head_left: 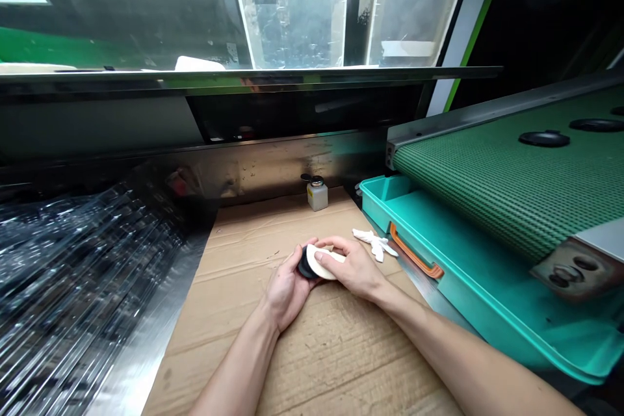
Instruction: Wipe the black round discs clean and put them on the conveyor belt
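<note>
Over the cardboard sheet (234, 312), my two hands meet. My left hand (287, 289) is closed round a black disc (305, 265), of which only the left edge shows. In my right hand (353, 268) is a white round pad (324, 264), pinched with the thumb on top. The pad lies against the black disc and covers much of it. White crumpled scraps (375, 244), perhaps cloth or finger cots, lie just beyond my right hand. Farther back stands a small whitish bottle (318, 195) with a dark metal top and its lid flipped up.
At right, a green conveyor belt (487, 162) carries several black discs (545, 138). Beneath it sits a teal tray (468, 292) with an orange handle (414, 257). Clear plastic-wrapped trays (73, 292) fill the left side. A metal ledge (253, 81) crosses the back.
</note>
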Motion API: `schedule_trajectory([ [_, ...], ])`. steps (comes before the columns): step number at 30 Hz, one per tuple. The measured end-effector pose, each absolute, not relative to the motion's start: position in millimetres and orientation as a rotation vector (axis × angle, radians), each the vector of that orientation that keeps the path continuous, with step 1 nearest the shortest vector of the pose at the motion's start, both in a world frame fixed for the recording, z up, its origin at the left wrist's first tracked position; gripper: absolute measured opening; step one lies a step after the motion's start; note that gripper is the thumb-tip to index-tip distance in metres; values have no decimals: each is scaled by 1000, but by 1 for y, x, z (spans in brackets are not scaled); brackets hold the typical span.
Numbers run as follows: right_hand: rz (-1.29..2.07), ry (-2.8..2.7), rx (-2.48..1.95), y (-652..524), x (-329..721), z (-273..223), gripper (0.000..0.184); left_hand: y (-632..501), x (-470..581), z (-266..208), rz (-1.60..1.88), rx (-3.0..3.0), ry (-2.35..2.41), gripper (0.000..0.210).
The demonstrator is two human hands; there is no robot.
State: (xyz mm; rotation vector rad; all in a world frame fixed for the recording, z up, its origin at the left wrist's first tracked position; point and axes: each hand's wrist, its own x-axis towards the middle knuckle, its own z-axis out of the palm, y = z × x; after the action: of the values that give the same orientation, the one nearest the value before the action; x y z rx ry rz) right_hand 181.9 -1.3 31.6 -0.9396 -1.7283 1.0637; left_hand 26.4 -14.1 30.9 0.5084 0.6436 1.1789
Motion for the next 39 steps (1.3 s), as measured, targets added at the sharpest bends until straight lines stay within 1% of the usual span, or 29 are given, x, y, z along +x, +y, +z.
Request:
schedule_trajectory([
  [3, 1076, -1888, -969, -3, 183, 32, 19, -15, 26, 29, 1170, 518, 662, 32],
  [5, 921, -1993, -1088, -4, 187, 35, 17, -14, 25, 27, 1177, 512, 664, 31],
  [8, 511, -2009, -1271, -7, 191, 39, 21, -11, 24, 23, 1193, 504, 657, 27],
  [9, 428, -2025, -1276, -8, 191, 40, 22, -10, 25, 22, 1193, 503, 658, 26],
  [12, 363, -2125, -1193, -11, 184, 39, 23, -10, 26, 22, 1183, 509, 659, 25],
  [16, 215, -2093, -1269, -12, 171, 35, 28, -10, 27, 25, 1185, 502, 663, 24],
  [20, 155, -2181, -1270, -10, 164, 32, 29, -9, 25, 25, 1196, 474, 651, 25],
  [24, 54, -2057, -1436, -6, 165, 32, 31, -9, 26, 23, 1168, 514, 672, 30],
  [28, 65, -2069, -1388, -3, 166, 34, 28, -12, 28, 23, 1192, 545, 684, 28],
  [32, -14, -2014, -1546, -4, 163, 36, 27, -12, 29, 23, 1182, 541, 692, 26],
  [35, 32, -2057, -1529, -12, 161, 35, 27, -10, 27, 23, 1219, 507, 698, 24],
  [39, 140, -2077, -1502, -16, 164, 32, 24, -9, 25, 24, 1220, 457, 657, 26],
])
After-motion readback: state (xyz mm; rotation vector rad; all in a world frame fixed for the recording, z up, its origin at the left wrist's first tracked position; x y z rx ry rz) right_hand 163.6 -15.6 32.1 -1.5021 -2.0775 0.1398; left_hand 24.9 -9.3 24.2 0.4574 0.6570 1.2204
